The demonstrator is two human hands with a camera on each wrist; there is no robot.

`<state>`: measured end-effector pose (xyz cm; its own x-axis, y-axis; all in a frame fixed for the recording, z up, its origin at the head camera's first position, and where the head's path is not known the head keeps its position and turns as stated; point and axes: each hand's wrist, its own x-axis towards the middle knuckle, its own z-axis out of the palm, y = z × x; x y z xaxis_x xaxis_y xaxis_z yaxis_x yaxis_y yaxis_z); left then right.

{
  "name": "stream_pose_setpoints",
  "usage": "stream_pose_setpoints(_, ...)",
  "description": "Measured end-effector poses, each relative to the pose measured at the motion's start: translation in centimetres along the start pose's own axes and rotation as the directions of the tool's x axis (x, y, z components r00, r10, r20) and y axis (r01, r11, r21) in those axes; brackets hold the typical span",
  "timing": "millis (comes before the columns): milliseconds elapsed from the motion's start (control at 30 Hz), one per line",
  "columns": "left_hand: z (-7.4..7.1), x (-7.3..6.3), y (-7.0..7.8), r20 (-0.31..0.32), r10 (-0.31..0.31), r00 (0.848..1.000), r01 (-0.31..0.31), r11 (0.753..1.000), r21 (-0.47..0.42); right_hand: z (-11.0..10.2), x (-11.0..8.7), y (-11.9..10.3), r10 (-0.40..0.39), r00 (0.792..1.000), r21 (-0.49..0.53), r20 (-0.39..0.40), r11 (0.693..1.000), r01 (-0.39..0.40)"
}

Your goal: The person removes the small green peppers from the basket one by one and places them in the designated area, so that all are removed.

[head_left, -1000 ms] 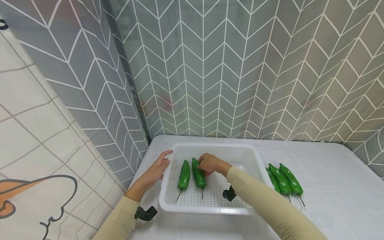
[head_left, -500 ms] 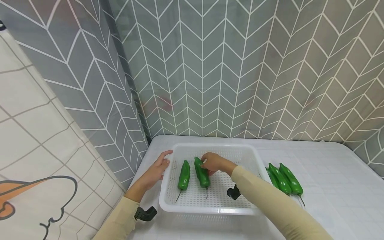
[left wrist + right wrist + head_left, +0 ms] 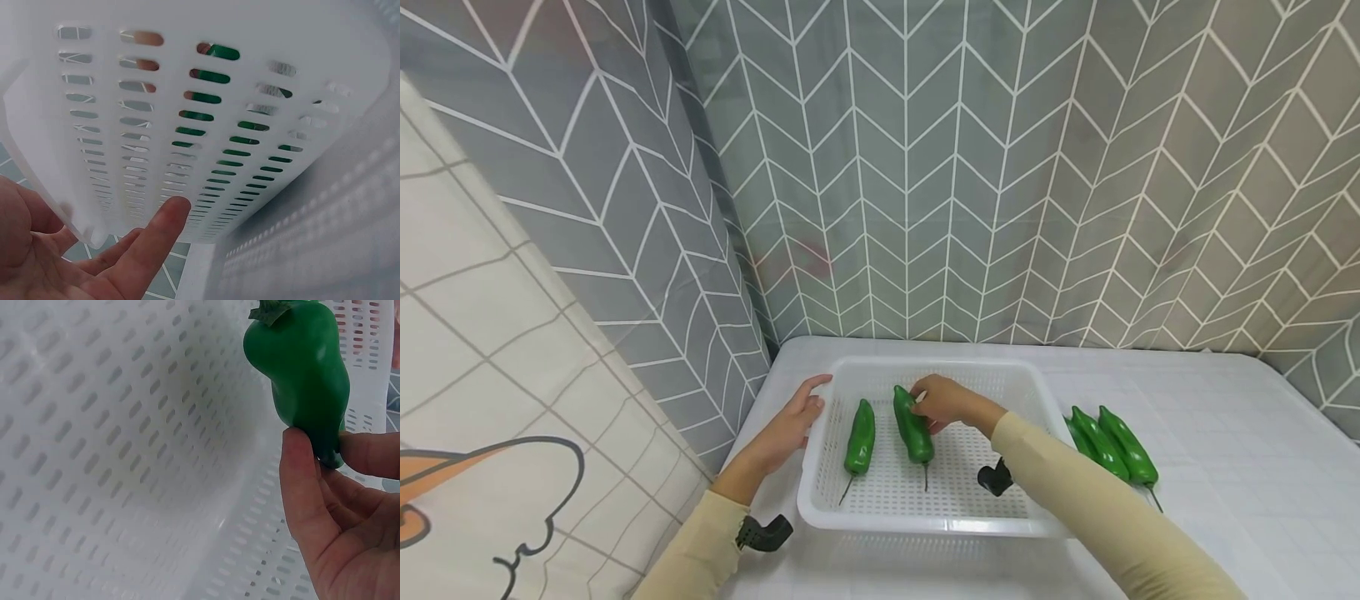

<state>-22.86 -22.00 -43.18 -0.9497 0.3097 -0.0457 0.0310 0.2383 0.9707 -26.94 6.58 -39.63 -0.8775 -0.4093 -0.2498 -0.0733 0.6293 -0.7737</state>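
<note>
My right hand (image 3: 947, 400) pinches a long green pepper (image 3: 913, 429) inside the white perforated basket (image 3: 925, 525). In the right wrist view, thumb and fingers close around the narrow tip of the pepper (image 3: 306, 369), its stem end pointing away. A second green pepper (image 3: 860, 442) lies to its left in the basket, stem toward me. My left hand (image 3: 790, 425) holds the basket's left side. In the left wrist view, one finger of the left hand (image 3: 119, 269) presses the basket's slotted outer wall (image 3: 144, 112) below the rim, and green shows through the slots.
Several more green peppers (image 3: 1123, 450) lie side by side on the white-covered table (image 3: 1247, 475), right of the basket and partly behind the right sleeve (image 3: 1075, 492). A grey patterned curtain (image 3: 925, 208) stands behind the table; a pale curtain (image 3: 512, 350) hangs at left.
My right hand has shifted right and slightly toward the far side, carrying the pepper away from the other one in the basket. The left hand has stayed in place.
</note>
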Motion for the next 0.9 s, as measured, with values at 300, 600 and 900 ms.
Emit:
stream_pose_setpoints(300, 0.0, 0.0, 0.2, -0.001, -0.002, 1.000, 0.002, 1.000, 0.006, -1.0, -0.7, 0.2, -0.006, 1.000, -0.012, -0.014, 1.000, 0.005)
stream_pose_setpoints(600, -0.1, 0.0, 0.0, -0.002, 0.002, 1.000, -0.002, 1.000, 0.009, -1.8, -1.3, 0.6, -0.013, 1.000, -0.001, -0.020, 1.000, 0.013)
stream_pose_setpoints(900, 0.0, -0.1, 0.0, -0.006, -0.001, 1.000, 0.001, 1.000, -0.005, -2.5, -1.7, 1.1, -0.013, 1.000, -0.007, -0.020, 1.000, 0.013)
